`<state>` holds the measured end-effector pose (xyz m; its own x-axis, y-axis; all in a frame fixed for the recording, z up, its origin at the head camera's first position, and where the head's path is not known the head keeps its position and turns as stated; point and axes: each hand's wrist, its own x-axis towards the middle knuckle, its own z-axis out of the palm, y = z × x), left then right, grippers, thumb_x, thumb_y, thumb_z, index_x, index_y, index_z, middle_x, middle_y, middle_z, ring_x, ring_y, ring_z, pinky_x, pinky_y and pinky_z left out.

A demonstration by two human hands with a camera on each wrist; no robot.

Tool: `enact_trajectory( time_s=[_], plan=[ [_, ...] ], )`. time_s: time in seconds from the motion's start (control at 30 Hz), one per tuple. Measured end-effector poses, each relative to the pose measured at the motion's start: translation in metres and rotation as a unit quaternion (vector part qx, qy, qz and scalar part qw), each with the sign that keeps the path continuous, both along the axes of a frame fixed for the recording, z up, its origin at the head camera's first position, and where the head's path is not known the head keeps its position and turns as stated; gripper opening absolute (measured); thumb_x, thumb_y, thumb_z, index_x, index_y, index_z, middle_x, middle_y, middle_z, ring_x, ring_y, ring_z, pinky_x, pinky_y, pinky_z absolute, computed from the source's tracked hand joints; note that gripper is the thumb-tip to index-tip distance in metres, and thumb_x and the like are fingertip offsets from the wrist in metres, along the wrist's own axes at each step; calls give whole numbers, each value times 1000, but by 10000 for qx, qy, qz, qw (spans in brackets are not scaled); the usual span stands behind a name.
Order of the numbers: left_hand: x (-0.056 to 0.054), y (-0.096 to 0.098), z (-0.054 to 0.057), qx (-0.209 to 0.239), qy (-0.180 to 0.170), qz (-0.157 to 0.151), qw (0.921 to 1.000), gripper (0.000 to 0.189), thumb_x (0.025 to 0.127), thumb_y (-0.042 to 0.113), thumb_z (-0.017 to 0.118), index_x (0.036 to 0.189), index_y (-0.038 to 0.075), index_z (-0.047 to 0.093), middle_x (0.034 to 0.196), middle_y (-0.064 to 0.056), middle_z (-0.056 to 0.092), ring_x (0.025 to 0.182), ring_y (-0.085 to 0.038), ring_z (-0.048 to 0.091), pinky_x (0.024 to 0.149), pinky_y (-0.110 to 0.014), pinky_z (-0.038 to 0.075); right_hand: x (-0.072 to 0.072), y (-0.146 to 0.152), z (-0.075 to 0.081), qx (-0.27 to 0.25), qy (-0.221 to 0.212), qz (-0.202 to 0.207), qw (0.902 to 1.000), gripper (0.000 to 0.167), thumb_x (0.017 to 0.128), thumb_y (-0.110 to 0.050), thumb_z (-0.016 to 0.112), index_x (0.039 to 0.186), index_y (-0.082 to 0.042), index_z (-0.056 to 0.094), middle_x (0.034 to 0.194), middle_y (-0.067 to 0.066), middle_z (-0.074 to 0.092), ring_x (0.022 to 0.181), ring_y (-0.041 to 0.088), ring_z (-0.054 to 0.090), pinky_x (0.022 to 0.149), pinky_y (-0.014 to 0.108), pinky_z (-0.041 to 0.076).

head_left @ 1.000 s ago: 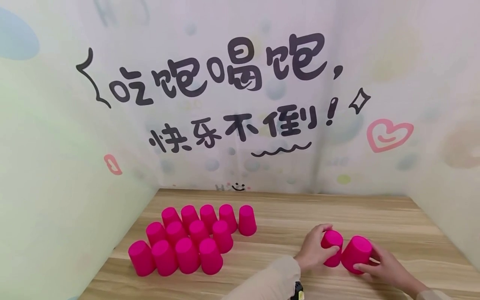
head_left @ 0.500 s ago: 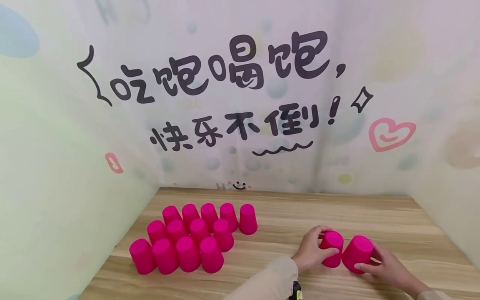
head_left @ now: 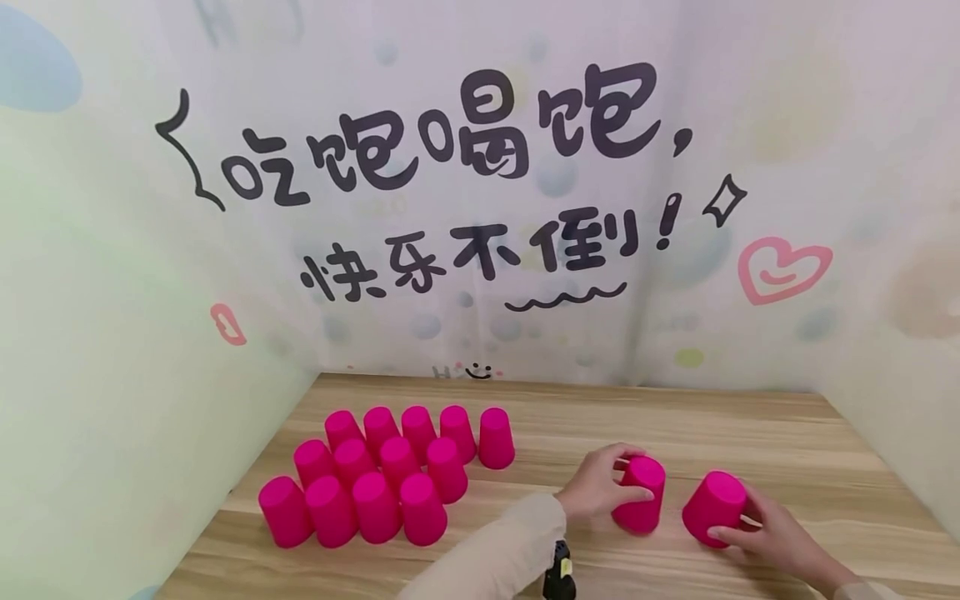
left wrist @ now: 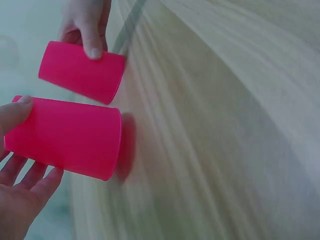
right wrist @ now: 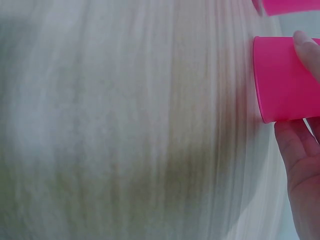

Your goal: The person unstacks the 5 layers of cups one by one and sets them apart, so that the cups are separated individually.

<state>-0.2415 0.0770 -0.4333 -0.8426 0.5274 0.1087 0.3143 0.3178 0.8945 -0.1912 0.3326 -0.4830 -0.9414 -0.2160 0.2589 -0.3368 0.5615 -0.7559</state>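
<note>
My left hand (head_left: 597, 483) grips an upside-down bright pink cup (head_left: 642, 496), thumb on the near side and fingers around the far side. In the left wrist view that cup (left wrist: 70, 137) casts a shadow on the tabletop beside its rim, and seems slightly raised. To its right, a second pink cup (head_left: 714, 510) also stands mouth down, with my right hand (head_left: 776, 533) gripping its right side. The right wrist view shows this cup (right wrist: 287, 80) with its rim at the table. A gap separates the two cups.
On the left of the wooden table (head_left: 570, 417), several more upside-down pink cups (head_left: 330, 512) stand close together in three rows. One cup (head_left: 497, 439) stands at the right end of the back row. A printed curtain (head_left: 465, 333) closes off the back and sides.
My left hand has moved left with its cup, widening the gap between the two held cups. The right hand and its cup have stayed almost where they were.
</note>
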Motion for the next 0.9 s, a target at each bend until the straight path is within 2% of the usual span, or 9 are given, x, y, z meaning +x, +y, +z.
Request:
enact_trajectory(
  time_s=[0.2, 0.33, 0.47, 0.67, 0.9],
  plan=[
    [-11, -30, 20, -139, 188, -159, 9996, 50, 73, 13, 73, 118, 7, 53, 103, 6, 57, 91, -6, 53, 69, -15, 46, 0, 1, -2, -136, 348, 239, 9990, 54, 69, -1, 72, 111, 12, 42, 95, -25, 51, 82, -7, 53, 61, 18, 49],
    [-16, -55, 36, -337, 255, -268, 9987, 51, 73, 14, 73, 119, 8, 53, 105, 3, 57, 94, -10, 53, 69, -16, 47, 0, 1, -1, -43, 276, 181, 9994, 55, 69, -3, 72, 112, 12, 41, 94, -27, 50, 82, -8, 53, 62, 17, 49],
    [-19, -82, 47, -700, 280, -298, 9967, 50, 74, 19, 72, 120, 11, 53, 106, 5, 56, 98, -13, 52, 71, -18, 47, 1, 0, 0, 37, 144, 62, 9999, 58, 69, -6, 73, 113, 13, 41, 93, -26, 51, 82, -8, 53, 63, 16, 49],
    [-22, -119, 56, -915, 125, -307, 9953, 50, 74, 20, 72, 119, 13, 53, 106, 6, 55, 100, -16, 50, 72, -21, 47, 1, 0, 0, 0, 121, 4, 9999, 58, 68, -6, 73, 113, 13, 41, 93, -26, 51, 82, -8, 53, 63, 16, 49],
    [-25, -154, 61, -1426, 227, -340, 9889, 48, 72, 17, 73, 115, 10, 52, 107, 1, 55, 101, -18, 51, 80, -28, 47, 1, 0, 1, 3, 108, 52, 9999, 58, 69, -6, 73, 113, 14, 41, 93, -27, 50, 82, -8, 53, 62, 17, 49]
  ],
)
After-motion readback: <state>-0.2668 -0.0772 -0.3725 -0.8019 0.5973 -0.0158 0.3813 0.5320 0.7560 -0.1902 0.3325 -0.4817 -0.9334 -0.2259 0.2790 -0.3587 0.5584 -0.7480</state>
